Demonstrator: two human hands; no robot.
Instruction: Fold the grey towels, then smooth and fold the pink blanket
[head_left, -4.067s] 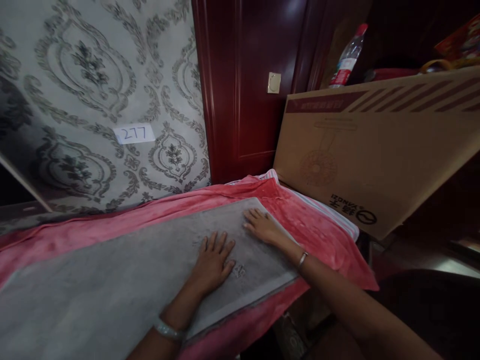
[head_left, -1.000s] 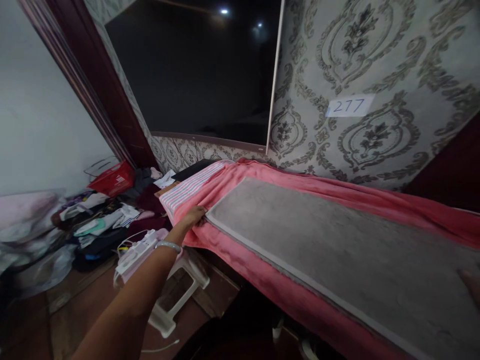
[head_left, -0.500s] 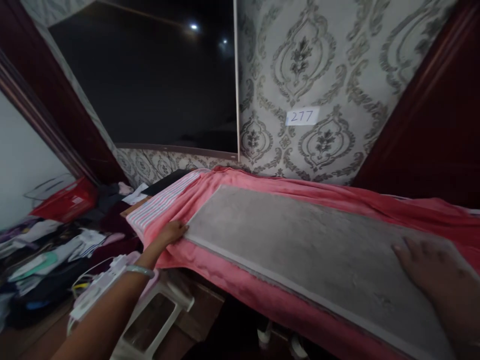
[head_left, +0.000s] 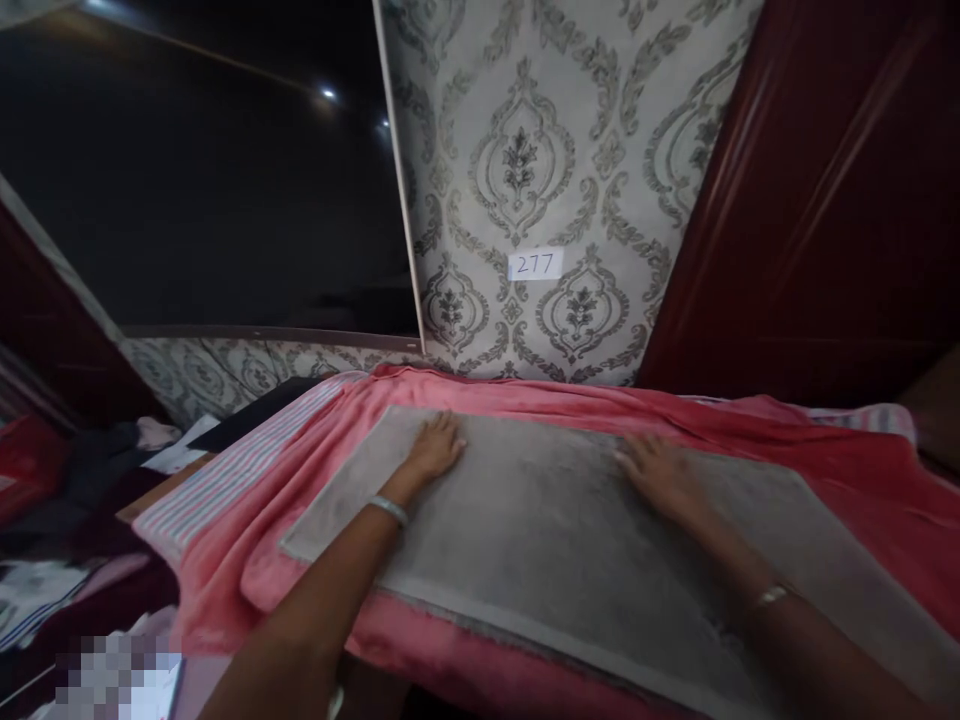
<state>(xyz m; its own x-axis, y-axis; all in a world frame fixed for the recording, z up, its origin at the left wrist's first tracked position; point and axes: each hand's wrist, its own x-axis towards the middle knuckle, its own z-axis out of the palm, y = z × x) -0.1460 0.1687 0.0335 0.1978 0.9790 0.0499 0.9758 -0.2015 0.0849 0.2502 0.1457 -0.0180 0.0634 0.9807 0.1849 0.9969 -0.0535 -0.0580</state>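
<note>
A long grey fabric mat [head_left: 525, 520] lies flat over a pinkish-red blanket [head_left: 225, 560]. My left hand [head_left: 436, 446] rests on the mat near its far left corner, palm down with fingers spread. Toward the mat's far edge, right of the middle, my right hand [head_left: 660, 475] lies on the fabric, slightly blurred, its fingers stretched out. Neither hand grips anything. Bracelets circle both wrists. The striped border [head_left: 240, 450] of the bedding shows at the left.
Behind the blanket stands a patterned wall with a paper label [head_left: 535, 264] reading 277. A large dark television screen [head_left: 210, 190] hangs at the upper left. Clothes [head_left: 45, 590] are piled on the left, with a red bag [head_left: 26, 460] beyond. Dark red panelling [head_left: 810, 200] rises at the right.
My left hand has moved from the mat's left edge, which it held, to lie on top near the far side. My right hand has shifted to the far edge. The view has turned right.
</note>
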